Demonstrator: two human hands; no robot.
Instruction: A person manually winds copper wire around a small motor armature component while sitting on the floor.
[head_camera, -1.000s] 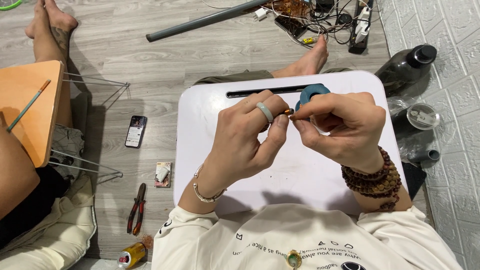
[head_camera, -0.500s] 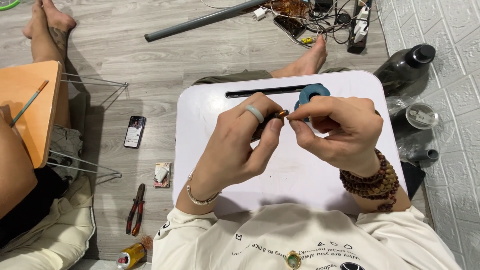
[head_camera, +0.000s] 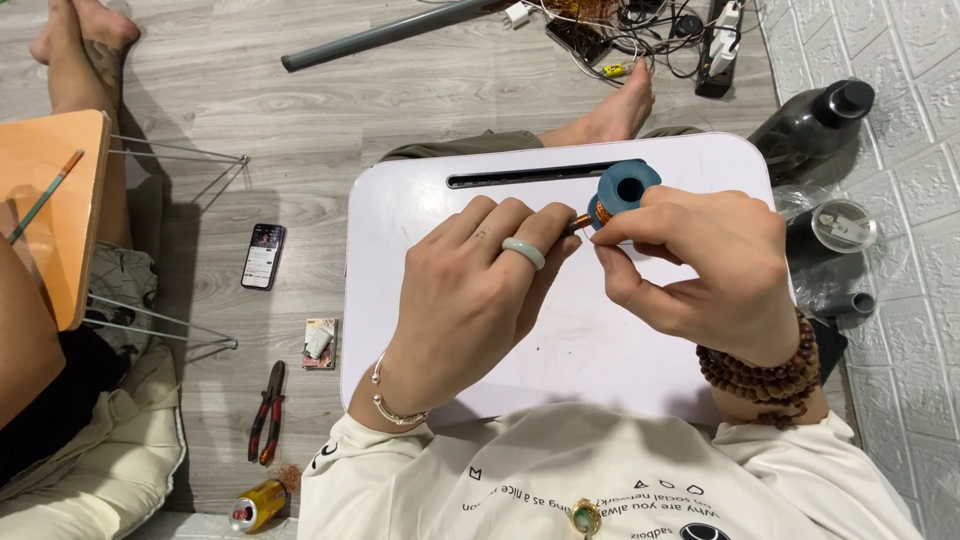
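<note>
- The left hand (head_camera: 480, 290) is closed, its fingertips pinching a thin copper-coloured piece (head_camera: 580, 222); what exactly it is cannot be made out, and so fine a thing could slip or kink if the pinch loosens.
- The right hand (head_camera: 700, 270) grips the blue spool (head_camera: 622, 192), which sits just beyond the piece, over the white lap table (head_camera: 420, 200); if let go, it could roll off.

A teal spool (head_camera: 622, 190) of copper-orange wire sits on the white lap table (head_camera: 560, 340). The left hand (head_camera: 480, 290) wears a pale green ring (head_camera: 523, 252); the right wrist, brown beads (head_camera: 765, 372) (reddish-brown, really). Left, red-handled pliers (head_camera: 267, 412) lie on grey wood-grain floor (head_camera: 230, 120).
</note>
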